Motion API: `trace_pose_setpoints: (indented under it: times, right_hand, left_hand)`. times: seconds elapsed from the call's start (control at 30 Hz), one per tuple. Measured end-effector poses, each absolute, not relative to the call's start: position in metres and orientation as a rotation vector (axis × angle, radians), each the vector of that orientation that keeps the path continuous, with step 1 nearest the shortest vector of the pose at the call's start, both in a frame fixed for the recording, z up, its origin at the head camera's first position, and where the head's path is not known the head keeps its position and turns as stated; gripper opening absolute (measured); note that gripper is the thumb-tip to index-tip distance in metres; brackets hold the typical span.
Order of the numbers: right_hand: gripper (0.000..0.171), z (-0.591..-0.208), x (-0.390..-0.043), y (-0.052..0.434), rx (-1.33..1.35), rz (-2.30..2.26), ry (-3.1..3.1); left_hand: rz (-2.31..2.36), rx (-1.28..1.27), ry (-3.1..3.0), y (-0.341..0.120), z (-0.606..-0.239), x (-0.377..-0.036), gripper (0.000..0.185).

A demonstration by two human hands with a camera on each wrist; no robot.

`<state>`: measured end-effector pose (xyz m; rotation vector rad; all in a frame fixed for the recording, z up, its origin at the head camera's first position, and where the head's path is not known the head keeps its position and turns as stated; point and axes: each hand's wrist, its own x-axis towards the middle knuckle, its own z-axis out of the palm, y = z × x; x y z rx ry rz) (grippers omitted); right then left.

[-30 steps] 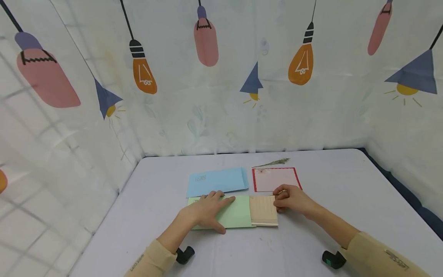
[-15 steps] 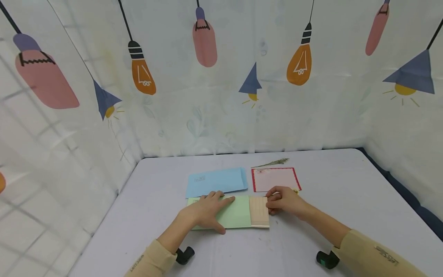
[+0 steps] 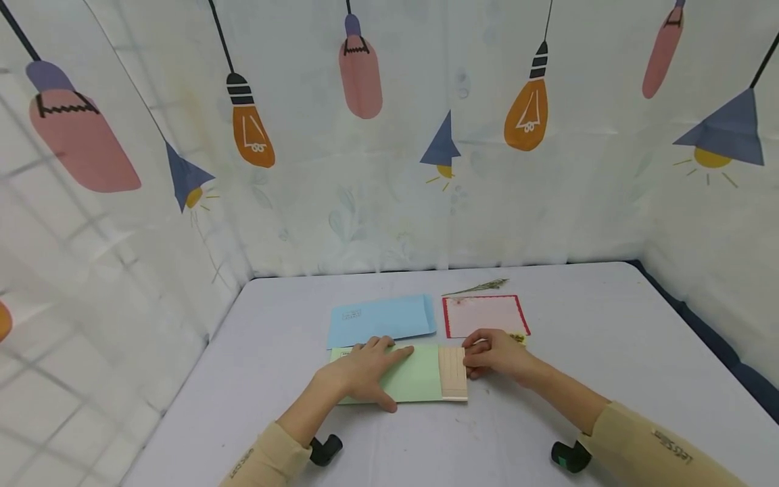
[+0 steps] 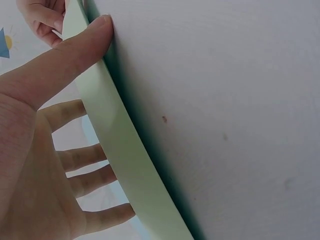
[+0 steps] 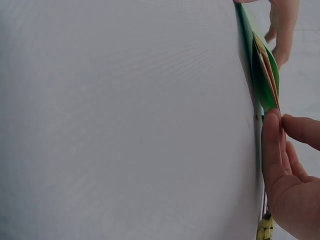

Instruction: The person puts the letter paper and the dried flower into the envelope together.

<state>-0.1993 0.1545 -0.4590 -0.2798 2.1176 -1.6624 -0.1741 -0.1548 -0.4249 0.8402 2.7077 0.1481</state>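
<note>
Green envelope [image 3: 414, 375] under flat left hand [image 3: 362, 372]; right hand [image 3: 496, 353] pinches beige lined card [image 3: 453, 372]

Nearer envelope [image 3: 402, 379] w/ folded sheet [image 3: 453, 373] in its right end; second envelope [image 3: 381, 318] behind, card [image 3: 484, 315] right.

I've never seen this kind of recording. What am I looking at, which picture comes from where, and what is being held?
No machine: a person works with bare hands. The wide picture comes from a head camera; the two close ones from cameras on each wrist. The left hand lies flat on a green envelope. The right hand pinches a beige lined sheet that sits partly inside the envelope's open end. Also on the grey table lie a blue envelope, a red-bordered card and a dried sprig.
</note>
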Motion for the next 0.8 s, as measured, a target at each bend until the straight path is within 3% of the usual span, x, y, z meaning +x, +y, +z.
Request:
trace_pose_setpoints:
  times: [0.8]
  right_hand:
    - [0.037, -0.459, -0.202, 0.134, -0.306, -1.657, 2.075]
  left_hand:
    - [0.165, 0.829, 2.693, -0.154, -0.425, -0.175, 0.101]
